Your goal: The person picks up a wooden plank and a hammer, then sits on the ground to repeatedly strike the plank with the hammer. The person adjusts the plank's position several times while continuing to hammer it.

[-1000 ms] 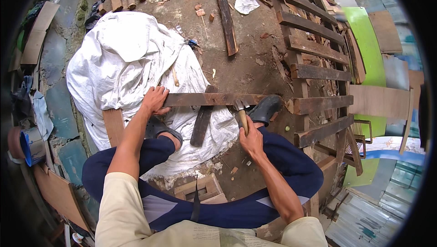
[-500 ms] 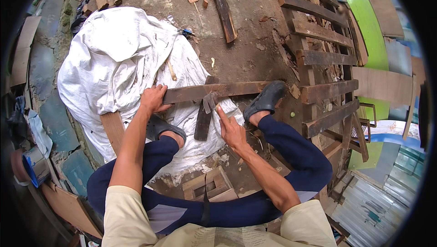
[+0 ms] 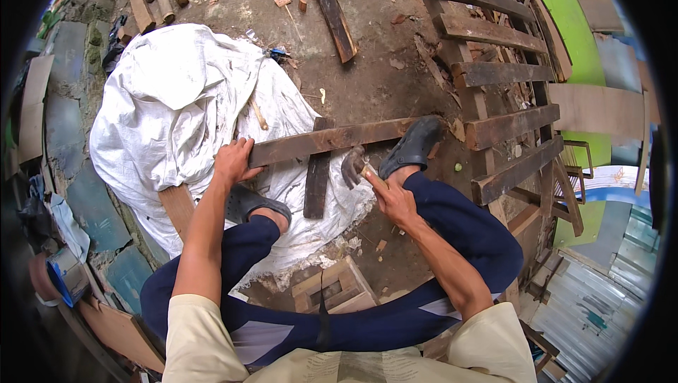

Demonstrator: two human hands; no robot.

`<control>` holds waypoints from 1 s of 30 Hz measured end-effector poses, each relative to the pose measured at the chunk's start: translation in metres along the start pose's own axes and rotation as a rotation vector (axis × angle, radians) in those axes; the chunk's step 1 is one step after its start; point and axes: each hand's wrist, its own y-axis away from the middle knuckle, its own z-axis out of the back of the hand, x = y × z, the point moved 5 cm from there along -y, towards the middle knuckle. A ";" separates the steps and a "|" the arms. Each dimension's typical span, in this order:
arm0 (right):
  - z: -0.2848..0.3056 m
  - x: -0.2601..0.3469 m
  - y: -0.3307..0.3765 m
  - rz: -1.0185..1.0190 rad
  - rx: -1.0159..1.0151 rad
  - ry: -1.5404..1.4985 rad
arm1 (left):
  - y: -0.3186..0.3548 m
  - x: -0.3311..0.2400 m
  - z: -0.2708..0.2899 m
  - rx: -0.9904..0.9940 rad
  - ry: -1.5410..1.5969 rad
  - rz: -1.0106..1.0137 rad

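Note:
A long dark plank (image 3: 325, 140) lies across a shorter dark piece of wood (image 3: 317, 184) on the white sheet. My left hand (image 3: 235, 162) is closed around the plank's left end. Its right end reaches my right shoe (image 3: 414, 145), which seems to press against it. In my right hand (image 3: 394, 199) is a claw hammer (image 3: 353, 167), gripped by its wooden handle with the index finger stretched along it. The hammer's head hangs just below the plank, apart from it, to the right of the short piece.
A crumpled white sheet (image 3: 176, 93) spreads under the wood and my left shoe (image 3: 254, 204). On the right lies a slatted wooden frame (image 3: 505, 75). A dark board (image 3: 329, 8) rests on the dirt ahead. A small wooden frame (image 3: 337, 285) sits between my legs.
The hammer has moved right and slightly down, away from the crossing of the two pieces of wood. My left hand still holds the plank, and the view has shifted slightly.

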 end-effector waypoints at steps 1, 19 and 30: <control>0.004 0.004 0.001 0.068 0.044 0.013 | -0.001 0.000 0.004 0.004 0.011 0.008; 0.003 0.053 -0.045 0.578 0.286 0.154 | -0.009 0.000 0.013 -0.021 -0.001 -0.024; -0.005 0.059 -0.045 0.416 0.141 -0.017 | -0.006 0.000 0.008 0.005 0.026 -0.011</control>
